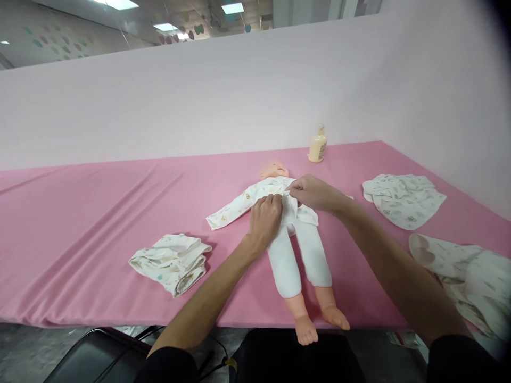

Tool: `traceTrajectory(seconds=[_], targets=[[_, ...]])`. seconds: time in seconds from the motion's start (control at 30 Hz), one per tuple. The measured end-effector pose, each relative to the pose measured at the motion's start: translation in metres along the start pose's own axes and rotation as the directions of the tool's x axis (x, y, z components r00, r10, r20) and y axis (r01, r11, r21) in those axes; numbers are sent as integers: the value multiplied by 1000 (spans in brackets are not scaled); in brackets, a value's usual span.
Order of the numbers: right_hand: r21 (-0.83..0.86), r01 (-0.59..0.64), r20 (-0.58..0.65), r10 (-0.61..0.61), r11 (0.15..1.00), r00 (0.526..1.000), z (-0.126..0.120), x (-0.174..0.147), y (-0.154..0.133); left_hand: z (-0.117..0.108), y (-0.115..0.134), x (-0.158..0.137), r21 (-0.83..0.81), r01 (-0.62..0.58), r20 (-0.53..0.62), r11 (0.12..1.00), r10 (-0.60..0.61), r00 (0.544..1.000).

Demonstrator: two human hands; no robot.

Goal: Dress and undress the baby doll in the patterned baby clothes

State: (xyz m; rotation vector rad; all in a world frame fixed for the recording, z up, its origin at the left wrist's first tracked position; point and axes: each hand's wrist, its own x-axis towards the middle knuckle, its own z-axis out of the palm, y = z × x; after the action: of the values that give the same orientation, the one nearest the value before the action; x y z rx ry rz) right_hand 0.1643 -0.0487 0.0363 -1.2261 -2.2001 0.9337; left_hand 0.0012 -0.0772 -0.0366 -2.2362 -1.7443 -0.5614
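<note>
A baby doll [304, 315] lies on its back, head at the far side and bare feet over the table's front edge. It has a white printed baby shirt [242, 201] on its upper body, with one sleeve stretched to the left. Its lower body and legs are covered in plain white cloth [284, 266]. My left hand [266, 215] is closed at the shirt's front, fingertips pinching its edge. Across from it, my right hand [306, 191] pinches the fabric at the chest. The exact bit of cloth between the fingers is partly hidden.
A pink cloth [99, 213] covers the table. Folded printed baby clothing [171, 261] lies at left; more printed cloth [404, 199] and a bunched printed garment [475, 276] lie at right. A pump bottle [318, 146] stands behind, near the white wall [199, 101]. A black chair [99, 356] is below left.
</note>
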Motion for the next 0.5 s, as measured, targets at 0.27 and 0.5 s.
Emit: traceTrajectory(seconds=[0.27, 0.5], targets=[[-44, 18, 22, -17, 999, 1000, 1, -3, -6, 0, -1, 1, -25, -11, -15, 1000, 10, 1000], [75, 13, 27, -15, 997, 1000, -2, 2, 0, -5, -7, 2, -306, 70, -40, 949, -86, 995]])
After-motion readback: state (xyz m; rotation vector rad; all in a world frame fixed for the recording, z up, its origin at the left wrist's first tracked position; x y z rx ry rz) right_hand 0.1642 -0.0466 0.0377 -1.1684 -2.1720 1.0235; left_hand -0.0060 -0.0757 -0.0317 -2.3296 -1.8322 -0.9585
